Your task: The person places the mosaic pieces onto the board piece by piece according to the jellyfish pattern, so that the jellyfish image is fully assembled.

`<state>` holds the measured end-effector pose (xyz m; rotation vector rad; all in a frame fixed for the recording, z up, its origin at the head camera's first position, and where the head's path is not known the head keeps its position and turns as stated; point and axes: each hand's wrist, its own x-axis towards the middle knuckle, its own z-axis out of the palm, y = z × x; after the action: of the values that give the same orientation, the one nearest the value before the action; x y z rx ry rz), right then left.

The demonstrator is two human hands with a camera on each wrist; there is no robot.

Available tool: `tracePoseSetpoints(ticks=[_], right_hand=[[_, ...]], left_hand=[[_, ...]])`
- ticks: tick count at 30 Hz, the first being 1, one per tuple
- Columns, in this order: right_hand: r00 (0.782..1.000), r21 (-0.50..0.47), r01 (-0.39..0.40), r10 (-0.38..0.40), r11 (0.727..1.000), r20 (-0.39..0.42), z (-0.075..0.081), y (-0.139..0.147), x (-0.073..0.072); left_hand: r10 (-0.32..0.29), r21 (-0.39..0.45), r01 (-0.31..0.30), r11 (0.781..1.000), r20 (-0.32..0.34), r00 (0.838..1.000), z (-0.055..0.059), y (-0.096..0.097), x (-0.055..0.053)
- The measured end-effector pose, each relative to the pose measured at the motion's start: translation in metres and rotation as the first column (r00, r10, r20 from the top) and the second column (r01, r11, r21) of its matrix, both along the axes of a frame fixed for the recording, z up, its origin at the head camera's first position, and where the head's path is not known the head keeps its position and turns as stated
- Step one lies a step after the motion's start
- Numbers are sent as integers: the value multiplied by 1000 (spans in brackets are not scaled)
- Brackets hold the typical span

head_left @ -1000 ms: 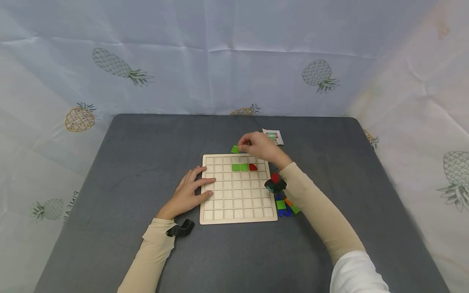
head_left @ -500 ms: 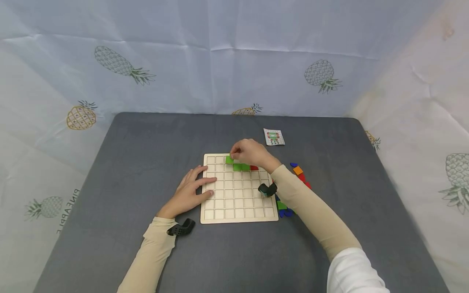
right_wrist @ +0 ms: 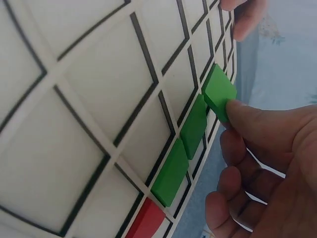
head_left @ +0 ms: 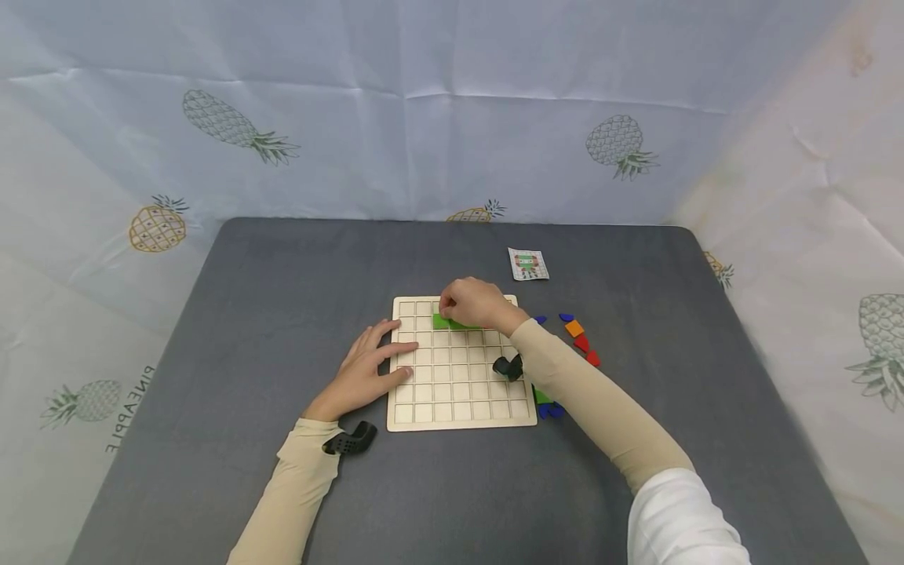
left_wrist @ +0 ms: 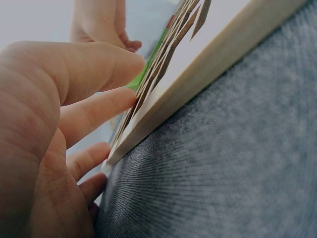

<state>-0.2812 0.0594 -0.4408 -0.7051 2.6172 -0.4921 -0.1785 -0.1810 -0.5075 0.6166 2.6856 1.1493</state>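
Observation:
A pale wooden grid board [head_left: 452, 392] lies on the dark table. My right hand [head_left: 475, 303] pinches a green square tile [right_wrist: 219, 91] between thumb and fingers, tilted over a cell at the end of a row. Beside it in the right wrist view, two more green tiles [right_wrist: 171, 173] and a red piece [right_wrist: 146, 220] sit in line on the board. My left hand [head_left: 366, 370] spreads its fingers over the board's left edge, thumb and fingertips at the rim. In the left wrist view the left thumb [left_wrist: 109, 64] lies close over the board's side.
A small printed pattern card [head_left: 528, 264] lies behind the board to the right. Right of the board are loose pieces: an orange square [head_left: 574, 329], red pieces [head_left: 581, 344], blue ones [head_left: 566, 317] and a green one [head_left: 542, 396], partly under the right forearm.
My right hand has moved left and toward me with the green tile, from beyond the board's far edge to the left end of the green row. The left hand stays put.

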Motion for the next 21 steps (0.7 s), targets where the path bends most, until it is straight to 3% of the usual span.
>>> tracePoseSetpoints(ticks=[12, 21], right_hand=[[1000, 22, 10, -10, 1000, 1, 5, 0, 1], [996, -181, 36, -21, 983, 82, 30, 33, -4]], left_hand=[[3, 0, -3, 1000, -12, 1000, 0, 0, 0], [15, 1, -15, 1000, -5, 1000, -1, 1, 0]])
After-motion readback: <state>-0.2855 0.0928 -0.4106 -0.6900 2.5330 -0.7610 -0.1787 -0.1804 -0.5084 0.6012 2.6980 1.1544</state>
